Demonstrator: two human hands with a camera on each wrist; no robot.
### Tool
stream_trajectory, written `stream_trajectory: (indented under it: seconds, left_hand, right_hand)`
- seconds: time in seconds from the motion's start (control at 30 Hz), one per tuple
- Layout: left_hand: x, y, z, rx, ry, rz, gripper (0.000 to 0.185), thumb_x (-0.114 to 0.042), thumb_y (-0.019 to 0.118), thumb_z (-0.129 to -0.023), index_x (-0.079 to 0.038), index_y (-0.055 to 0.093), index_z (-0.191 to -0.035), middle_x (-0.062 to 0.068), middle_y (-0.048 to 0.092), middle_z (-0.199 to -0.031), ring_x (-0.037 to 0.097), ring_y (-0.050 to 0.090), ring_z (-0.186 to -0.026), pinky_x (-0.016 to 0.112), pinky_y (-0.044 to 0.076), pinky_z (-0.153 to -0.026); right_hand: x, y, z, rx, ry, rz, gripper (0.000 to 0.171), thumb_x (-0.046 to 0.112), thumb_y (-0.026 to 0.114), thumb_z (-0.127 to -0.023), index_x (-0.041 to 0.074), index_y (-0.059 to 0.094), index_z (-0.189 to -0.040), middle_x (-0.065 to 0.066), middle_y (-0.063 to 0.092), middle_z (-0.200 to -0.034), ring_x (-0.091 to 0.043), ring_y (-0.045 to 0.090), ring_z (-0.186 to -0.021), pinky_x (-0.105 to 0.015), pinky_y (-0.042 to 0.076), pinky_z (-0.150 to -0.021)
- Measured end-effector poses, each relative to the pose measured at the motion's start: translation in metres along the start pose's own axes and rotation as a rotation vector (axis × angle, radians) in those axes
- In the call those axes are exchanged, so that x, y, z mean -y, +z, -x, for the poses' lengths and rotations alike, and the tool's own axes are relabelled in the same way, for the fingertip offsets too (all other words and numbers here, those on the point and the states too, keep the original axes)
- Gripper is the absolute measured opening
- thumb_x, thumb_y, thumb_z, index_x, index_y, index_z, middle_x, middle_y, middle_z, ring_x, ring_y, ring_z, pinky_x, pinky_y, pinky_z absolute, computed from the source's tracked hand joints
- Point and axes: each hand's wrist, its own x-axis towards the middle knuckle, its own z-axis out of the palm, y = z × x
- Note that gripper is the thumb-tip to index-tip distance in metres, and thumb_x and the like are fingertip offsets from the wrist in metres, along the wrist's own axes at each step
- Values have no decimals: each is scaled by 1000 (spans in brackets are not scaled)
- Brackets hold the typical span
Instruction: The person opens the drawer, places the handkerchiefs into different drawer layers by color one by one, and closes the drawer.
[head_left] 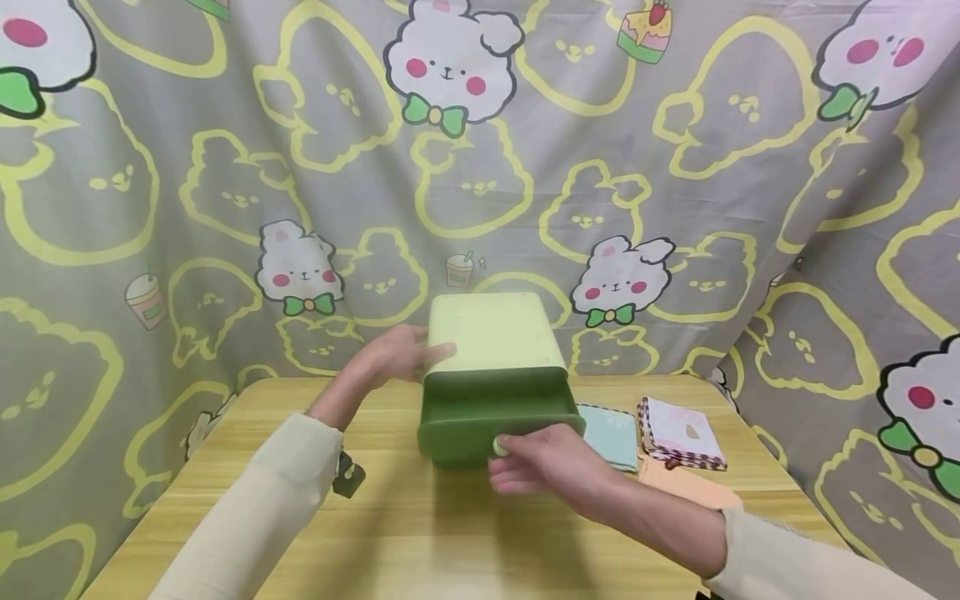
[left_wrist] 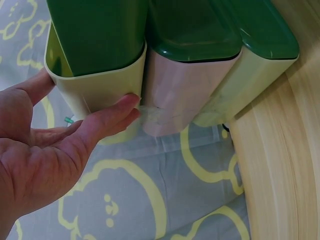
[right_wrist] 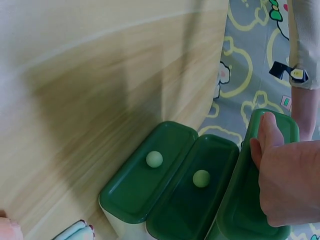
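Fingers of my left hand [head_left: 397,354] lie straight and relaxed against the left side of the pale green plastic drawer box [head_left: 491,333], gripping nothing; in the left wrist view the fingertips [left_wrist: 127,102] touch the box's pale shell while the palm [left_wrist: 35,165] stays open just beside it. My right hand [head_left: 543,462] is at the front of the box, fingers curled at the dark green drawer front [head_left: 487,421], with the thumb beside a small pale green round knob [head_left: 500,446]. From the right wrist view I see that thumb [right_wrist: 265,132] lying on the rightmost of three dark green drawer fronts [right_wrist: 250,200]; the two other fronts each show a round knob [right_wrist: 154,159], and I cannot tell whether my fingers actually pinch the knob of the third.

I see the box near the far middle of the light wooden table [head_left: 420,533], between my two hands, close to the grey curtain printed with yellow-outlined bunnies [head_left: 225,167] behind it. Just right of the box on the table lie a pale blue folded cloth [head_left: 611,433], a pink-and-white patterned cloth with a dark checked edge [head_left: 678,433] and an orange sheet [head_left: 686,483] partly beneath it. Cream sleeves [head_left: 255,517] cover both forearms.
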Motion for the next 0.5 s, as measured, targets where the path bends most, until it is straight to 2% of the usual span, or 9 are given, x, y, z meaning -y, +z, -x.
stream_trajectory:
  seconds: [0.23,0.5]
  left_hand:
    - [0,1,0,-7,22,-14,62,-51,64,-97,-8,58,-142,14,72,-120,23,69,-101,41,55,-94]
    - [0,0,-1,-5,4,-10,65,-52,64,-96,-7,57,-143,15,71,-122,24,70,-102,43,56,-95]
  right_hand:
    - [-4,3,11,3,8,9,44,24,64,-100,-18,65,-115,-21,76,-100,-25,77,-88,-37,62,-82]
    - [-12,8,21,-15,11,12,45,25,64,-100,-18,65,-114,-20,76,-99,-25,77,-87,-37,62,-81]
